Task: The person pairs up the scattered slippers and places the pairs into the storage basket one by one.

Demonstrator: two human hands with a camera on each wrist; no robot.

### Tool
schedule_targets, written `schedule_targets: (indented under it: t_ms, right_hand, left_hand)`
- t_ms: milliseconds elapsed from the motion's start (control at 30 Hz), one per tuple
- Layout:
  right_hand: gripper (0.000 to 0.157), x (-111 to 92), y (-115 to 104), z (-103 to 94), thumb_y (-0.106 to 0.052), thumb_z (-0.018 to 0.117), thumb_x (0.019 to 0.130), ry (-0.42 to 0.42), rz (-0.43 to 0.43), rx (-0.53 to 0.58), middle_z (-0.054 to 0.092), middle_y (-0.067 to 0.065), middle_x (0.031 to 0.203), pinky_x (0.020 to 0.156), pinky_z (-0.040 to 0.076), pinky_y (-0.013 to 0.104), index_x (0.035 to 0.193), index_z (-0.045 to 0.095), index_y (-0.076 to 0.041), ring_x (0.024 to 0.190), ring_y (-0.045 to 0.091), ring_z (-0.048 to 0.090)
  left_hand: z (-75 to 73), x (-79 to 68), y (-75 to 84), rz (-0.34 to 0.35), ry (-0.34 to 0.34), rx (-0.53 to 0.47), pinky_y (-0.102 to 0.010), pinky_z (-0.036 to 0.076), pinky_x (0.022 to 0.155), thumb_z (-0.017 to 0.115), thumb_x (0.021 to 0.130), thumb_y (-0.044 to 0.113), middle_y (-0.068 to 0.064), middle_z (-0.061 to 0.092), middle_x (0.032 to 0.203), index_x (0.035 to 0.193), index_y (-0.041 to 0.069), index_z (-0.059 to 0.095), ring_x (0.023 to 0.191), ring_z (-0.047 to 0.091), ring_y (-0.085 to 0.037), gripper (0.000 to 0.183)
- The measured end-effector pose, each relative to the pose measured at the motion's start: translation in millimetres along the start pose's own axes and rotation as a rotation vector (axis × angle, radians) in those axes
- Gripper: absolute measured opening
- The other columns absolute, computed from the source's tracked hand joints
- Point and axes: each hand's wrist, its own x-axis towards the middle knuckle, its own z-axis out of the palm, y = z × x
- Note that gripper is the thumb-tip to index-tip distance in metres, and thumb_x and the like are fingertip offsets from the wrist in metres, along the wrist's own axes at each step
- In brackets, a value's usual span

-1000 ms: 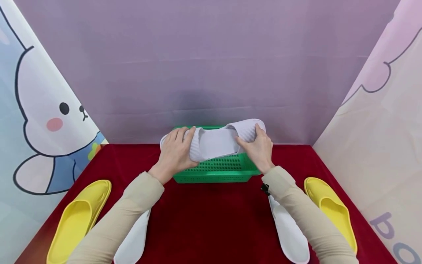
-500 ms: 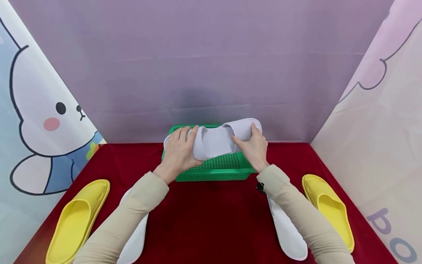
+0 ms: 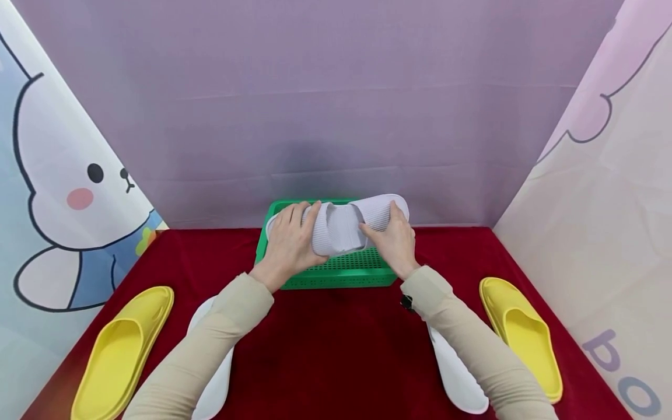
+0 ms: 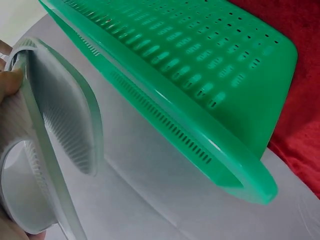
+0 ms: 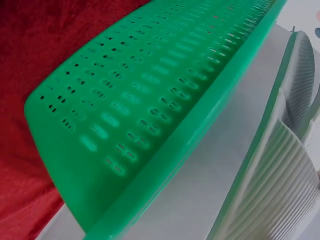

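Observation:
Two white slides with ribbed straps are held end to end over a green basket [image 3: 341, 282], their soles overlapping between the straps. My left hand [image 3: 287, 242] grips the left slide [image 3: 319, 233] around its strap, fingers over the top and thumb below. My right hand [image 3: 395, 240] holds the right slide [image 3: 374, 211], with the thumb at the strap's opening. In the left wrist view, a slide [image 4: 75, 110] is beside the basket rim [image 4: 185, 115], and a thumb [image 4: 9, 82] presses its edge. The right wrist view shows a ribbed strap [image 5: 275, 185] near the basket wall [image 5: 65, 150].
Other white slides lie under the left forearm [image 3: 217, 385] and right forearm [image 3: 458, 370]. A yellow slipper [image 3: 112, 356] is at the left edge, another yellow slipper [image 3: 530, 344] at the right. Red cloth [image 3: 336, 350] covers the table; a purple curtain [image 3: 336, 105] stands behind.
The hands have come closer together, so the gap between the two straps has narrowed. The right hand moved left with its slide, the left hand slightly right.

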Motion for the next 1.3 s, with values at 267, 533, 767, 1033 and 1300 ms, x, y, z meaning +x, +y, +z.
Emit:
schedule_targets:
  t_ms: [267, 533, 767, 1033, 1300]
  right_hand:
    - [0.096, -4, 2, -15.1, -0.047, 0.068, 0.076, -0.120, -0.048, -0.018, 0.029, 0.017, 0.147, 0.103, 0.031, 0.054, 0.144, 0.020, 0.001, 0.130, 0.033, 0.034]
    - [0.100, 3, 15, -42.2, -0.042, 0.076, 0.070, -0.225, -0.505, -0.258, 0.025, 0.013, 0.149, 0.110, 0.026, 0.047, 0.144, 0.022, -0.001, 0.136, 0.029, 0.025]
    - [0.120, 2, 19, -44.1, -0.055, 0.079, 0.056, -0.266, -0.749, -0.494, 0.026, 0.016, 0.148, 0.112, 0.021, 0.047, 0.144, 0.020, 0.001, 0.137, 0.031, 0.022]
    - [0.124, -1, 26, -36.2, -0.054, 0.083, 0.047, -0.124, -0.872, -0.593, 0.035, 0.015, 0.143, 0.113, 0.017, 0.044, 0.141, 0.024, -0.001, 0.132, 0.030, 0.030]
    - [0.112, -3, 30, -30.1, -0.048, 0.081, 0.047, -0.048, -0.945, -0.567, 0.048, 0.018, 0.125, 0.107, 0.030, 0.044, 0.135, 0.034, 0.003, 0.118, 0.032, 0.043]
  left_hand:
    - [-0.9, -4.6, -5.0, 0.031, -0.015, -0.019, -0.044, 0.038, 0.098, 0.076, 0.055, 0.052, -0.015, 0.049, 0.122, 0.134, 0.007, 0.038, 0.112, 0.045, -0.032, 0.099]
    - [-5.3, -11.4, -19.0, 0.110, -0.025, -0.036, -0.047, 0.040, 0.097, 0.078, 0.052, 0.052, -0.015, 0.049, 0.124, 0.134, 0.008, 0.040, 0.113, 0.045, -0.032, 0.101]
    - [-10.7, -11.7, -17.0, 0.149, 0.021, -0.067, -0.047, 0.040, 0.096, 0.078, 0.052, 0.049, -0.014, 0.048, 0.124, 0.133, 0.008, 0.040, 0.113, 0.045, -0.032, 0.099]
    - [-14.6, -13.3, -7.3, 0.186, 0.085, -0.076, -0.046, 0.041, 0.095, 0.076, 0.053, 0.050, -0.013, 0.049, 0.124, 0.132, 0.008, 0.041, 0.113, 0.045, -0.031, 0.097]
    - [-15.2, -15.6, -6.2, 0.193, 0.076, -0.072, -0.046, 0.040, 0.096, 0.077, 0.053, 0.050, -0.013, 0.049, 0.124, 0.132, 0.008, 0.041, 0.114, 0.045, -0.031, 0.097]
